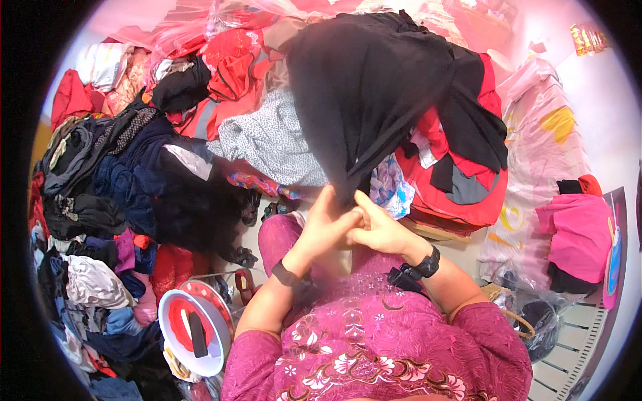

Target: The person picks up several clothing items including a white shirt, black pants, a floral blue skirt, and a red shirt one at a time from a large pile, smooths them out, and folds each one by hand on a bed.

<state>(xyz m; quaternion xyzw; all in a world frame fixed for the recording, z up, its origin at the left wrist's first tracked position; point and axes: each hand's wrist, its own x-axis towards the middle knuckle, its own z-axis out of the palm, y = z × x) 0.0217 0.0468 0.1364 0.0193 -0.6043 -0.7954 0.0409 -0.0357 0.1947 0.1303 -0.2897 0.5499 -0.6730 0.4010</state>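
A large black cloth (381,80) drapes over the clothes pile in front of me, its near end gathered to a narrow point at my fingers. My left hand (326,224) pinches this end from one side. Close against it, my right hand (384,227) grips the same gathered end, and the two thumbs meet. A grey-white patterned cloth (274,137) lies just left of the black one. On the right, a red and grey bag (468,190) shows under it, beside a blue and white printed cloth (391,187).
Dark clothes (134,167) are heaped along the left side. At the lower left stands a pale basin (219,334) with a red container and a dark-bladed object inside. A pink folded cloth (576,227) sits at the right, near a clear plastic bag (538,327).
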